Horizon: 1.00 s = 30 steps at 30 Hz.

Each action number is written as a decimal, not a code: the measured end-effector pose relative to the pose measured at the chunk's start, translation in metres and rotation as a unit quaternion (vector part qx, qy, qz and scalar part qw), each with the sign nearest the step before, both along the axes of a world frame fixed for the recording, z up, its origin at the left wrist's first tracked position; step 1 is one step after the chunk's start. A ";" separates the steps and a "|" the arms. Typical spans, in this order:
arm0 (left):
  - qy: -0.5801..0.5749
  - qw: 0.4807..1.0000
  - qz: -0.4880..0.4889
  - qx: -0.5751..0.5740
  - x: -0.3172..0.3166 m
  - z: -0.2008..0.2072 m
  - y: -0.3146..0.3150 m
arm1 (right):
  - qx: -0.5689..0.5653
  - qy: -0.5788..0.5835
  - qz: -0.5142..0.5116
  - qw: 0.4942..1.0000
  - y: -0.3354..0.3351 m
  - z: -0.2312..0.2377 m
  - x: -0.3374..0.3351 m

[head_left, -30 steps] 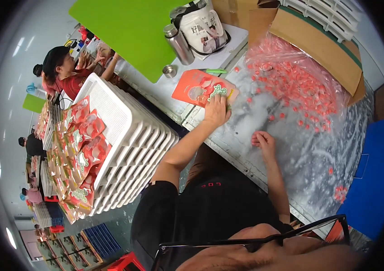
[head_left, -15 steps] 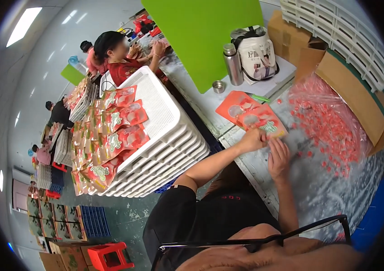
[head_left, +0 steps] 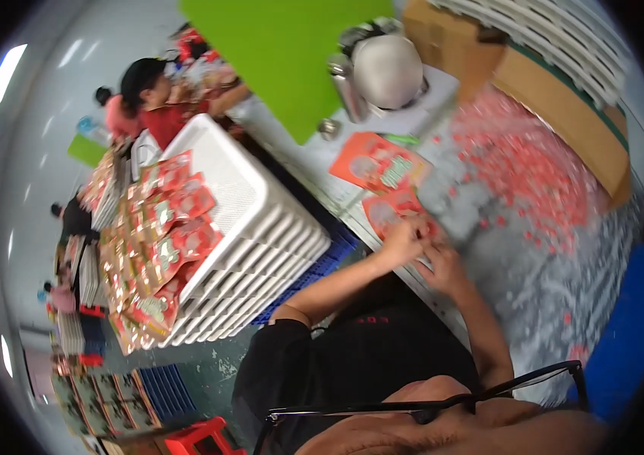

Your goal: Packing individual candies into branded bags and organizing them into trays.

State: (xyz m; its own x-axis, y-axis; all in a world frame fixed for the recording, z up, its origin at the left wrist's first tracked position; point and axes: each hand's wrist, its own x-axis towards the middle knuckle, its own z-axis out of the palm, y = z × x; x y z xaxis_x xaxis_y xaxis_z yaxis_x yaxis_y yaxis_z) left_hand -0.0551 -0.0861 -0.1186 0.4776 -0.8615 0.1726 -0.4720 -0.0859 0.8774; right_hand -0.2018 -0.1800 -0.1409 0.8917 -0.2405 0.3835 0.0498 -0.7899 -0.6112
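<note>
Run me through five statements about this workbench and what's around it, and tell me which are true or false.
1. The left hand and right hand are together at the nearer red pouch. True.
2. The small red pieces lie to the left of both hands. False: they lie to the right.
3. The farther red pouch lies on the table. True.
4. The tall panel is blue. False: it is green.
5. The white trays are stacked. True.
</note>
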 end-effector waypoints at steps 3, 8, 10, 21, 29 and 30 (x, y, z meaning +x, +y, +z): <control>-0.077 0.996 -0.048 0.024 -0.016 0.038 0.003 | 0.028 0.070 0.113 0.991 -0.001 0.009 0.003; -0.125 0.978 -0.126 0.113 -0.019 0.072 -0.003 | 0.057 0.058 0.115 0.990 0.002 0.016 -0.001; -0.092 0.962 -0.164 0.199 -0.003 0.077 -0.002 | 0.159 0.102 0.150 0.970 -0.007 0.030 -0.009; 0.363 0.868 -0.263 0.216 0.035 -0.006 0.038 | 0.091 -0.169 -0.085 0.978 -0.059 0.006 0.003; 0.382 0.903 -0.157 0.119 0.015 0.037 0.055 | -0.193 0.108 -0.420 0.880 -0.149 -0.041 0.098; 0.380 0.903 -0.160 0.122 0.016 0.035 0.054 | -0.191 0.109 -0.423 0.879 -0.166 -0.052 0.098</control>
State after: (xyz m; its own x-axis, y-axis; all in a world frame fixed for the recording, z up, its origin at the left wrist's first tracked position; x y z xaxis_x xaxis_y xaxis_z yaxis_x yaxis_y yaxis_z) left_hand -0.0395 -0.0316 -0.0832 0.0985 -0.9442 -0.3142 0.2245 -0.2866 0.9314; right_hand -0.1039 -0.3456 -0.1925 0.5182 -0.7431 0.4234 -0.7391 -0.6382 -0.2155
